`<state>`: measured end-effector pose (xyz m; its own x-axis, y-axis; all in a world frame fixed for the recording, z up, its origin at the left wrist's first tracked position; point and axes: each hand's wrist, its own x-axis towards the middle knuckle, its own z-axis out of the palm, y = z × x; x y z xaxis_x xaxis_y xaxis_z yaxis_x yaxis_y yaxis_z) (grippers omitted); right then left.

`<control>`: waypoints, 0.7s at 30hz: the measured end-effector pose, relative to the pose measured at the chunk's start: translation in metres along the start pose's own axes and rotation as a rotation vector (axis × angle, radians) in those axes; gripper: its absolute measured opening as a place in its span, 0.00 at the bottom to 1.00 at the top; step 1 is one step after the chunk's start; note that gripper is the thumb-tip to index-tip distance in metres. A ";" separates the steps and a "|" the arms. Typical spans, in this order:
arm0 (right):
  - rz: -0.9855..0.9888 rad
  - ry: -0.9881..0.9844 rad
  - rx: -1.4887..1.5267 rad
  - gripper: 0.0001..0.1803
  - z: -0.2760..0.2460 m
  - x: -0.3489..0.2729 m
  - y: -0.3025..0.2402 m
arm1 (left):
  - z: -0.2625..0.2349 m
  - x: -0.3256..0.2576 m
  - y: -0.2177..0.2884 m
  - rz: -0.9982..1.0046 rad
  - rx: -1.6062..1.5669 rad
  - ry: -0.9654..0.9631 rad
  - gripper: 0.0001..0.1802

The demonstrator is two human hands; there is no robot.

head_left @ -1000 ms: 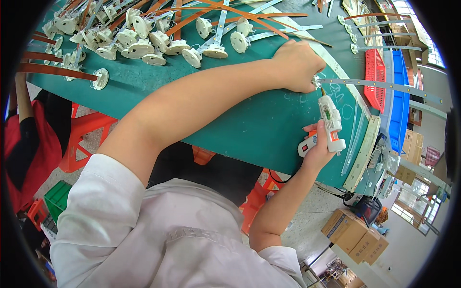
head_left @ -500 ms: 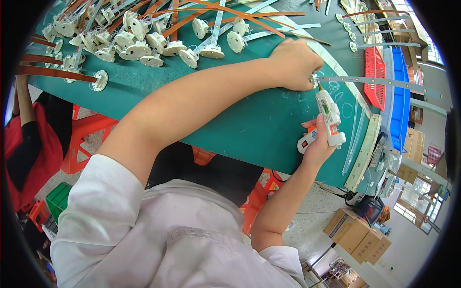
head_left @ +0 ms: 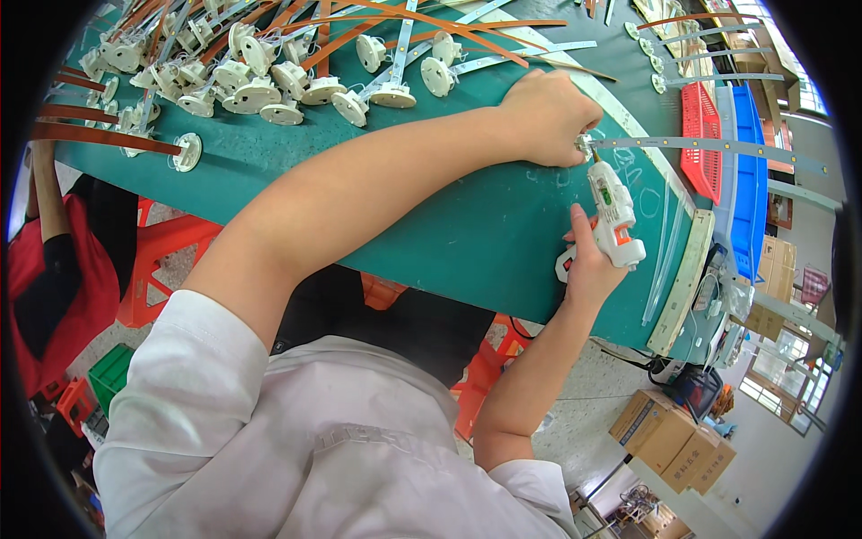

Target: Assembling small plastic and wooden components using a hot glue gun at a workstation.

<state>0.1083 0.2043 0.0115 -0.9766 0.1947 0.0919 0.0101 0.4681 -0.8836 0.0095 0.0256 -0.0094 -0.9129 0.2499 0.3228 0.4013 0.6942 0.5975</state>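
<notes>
My left hand (head_left: 549, 119) is closed around the white round base of an LED strip (head_left: 700, 144), whose pale strip stretches out to the right. Most of that base is hidden by the fingers. In my right hand (head_left: 593, 265) sits a white hot glue gun (head_left: 613, 202) with orange parts, gripped from below. Its nozzle points up at the base, touching it or very close; which of the two I cannot tell. Many similar LED strips with white round bases (head_left: 256, 94) are heaped at the far left of the green table (head_left: 449, 234).
Clear glue sticks (head_left: 663, 260) lie by the table's right edge. Beyond it are a red basket (head_left: 700, 144) and a blue bin (head_left: 747, 180). Several more strips (head_left: 718, 58) rest at the far right. A person in red (head_left: 85, 269) is at the left, near a red stool (head_left: 166, 265).
My right thumb has lifted and shifted along the glue gun. The gun and the held strip have moved very slightly up and left.
</notes>
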 end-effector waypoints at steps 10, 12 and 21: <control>-0.001 -0.026 0.002 0.14 0.000 0.001 0.000 | 0.001 0.000 0.000 -0.005 -0.005 0.005 0.17; 0.004 -0.027 0.011 0.15 0.000 0.001 -0.002 | 0.001 0.000 0.000 -0.003 -0.004 0.002 0.17; -0.089 -0.042 -0.040 0.14 -0.004 0.000 0.008 | 0.000 0.000 -0.001 0.006 0.004 0.004 0.18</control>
<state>0.1088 0.2113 0.0059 -0.9822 0.1146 0.1491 -0.0693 0.5165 -0.8535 0.0095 0.0251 -0.0103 -0.9104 0.2513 0.3287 0.4060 0.6955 0.5928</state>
